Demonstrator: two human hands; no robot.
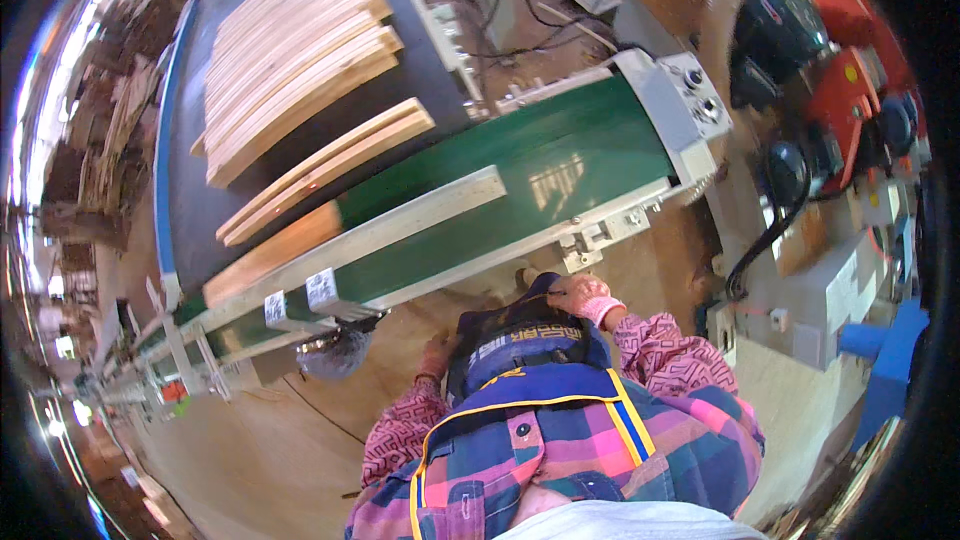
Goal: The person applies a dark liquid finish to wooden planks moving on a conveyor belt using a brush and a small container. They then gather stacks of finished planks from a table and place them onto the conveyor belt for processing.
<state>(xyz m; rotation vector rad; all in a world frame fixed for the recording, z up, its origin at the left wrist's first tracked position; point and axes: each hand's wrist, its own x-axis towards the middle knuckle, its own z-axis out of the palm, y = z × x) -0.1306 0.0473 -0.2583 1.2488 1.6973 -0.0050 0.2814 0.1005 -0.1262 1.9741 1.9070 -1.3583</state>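
Apron (540, 387), one, two hands (583, 297), one green belt (560, 162)

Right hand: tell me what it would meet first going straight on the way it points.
The right hand points leftward, so it would probably meet the dark apron first, which its fingertips seem to touch; depth is unclear there.

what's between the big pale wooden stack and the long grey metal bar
Head view: two pale wooden strips, then an orange-brown wooden plank nearer the bar.
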